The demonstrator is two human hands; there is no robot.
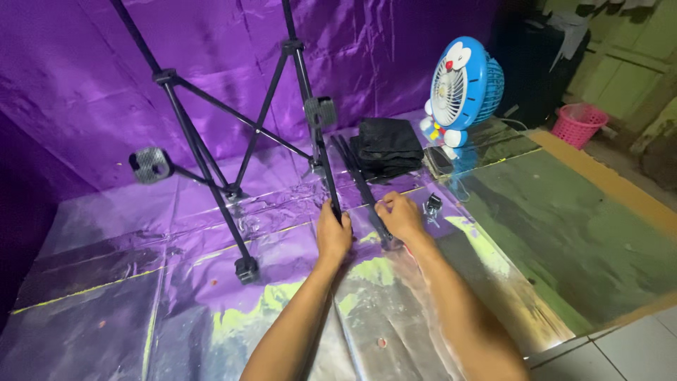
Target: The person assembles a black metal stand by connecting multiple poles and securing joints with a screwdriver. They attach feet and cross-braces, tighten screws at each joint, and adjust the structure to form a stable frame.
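Observation:
A black folding frame of thin metal tubes (211,152) stands on a shiny clear plastic sheet (106,282) laid over purple cloth. My left hand (333,233) grips the lower end of one frame leg near its foot. My right hand (399,215) rests on a pair of loose black rods (356,176) lying flat on the sheet, fingers curled over them. Another frame leg ends in a square black foot (247,269) to the left of my left hand.
A folded black fabric (386,147) lies behind the rods. A blue and white cartoon-shaped table fan (462,88) stands at the back right. Small metal fittings (431,206) lie right of my right hand. A pink basket (580,121) sits far right; white tiles at the bottom right.

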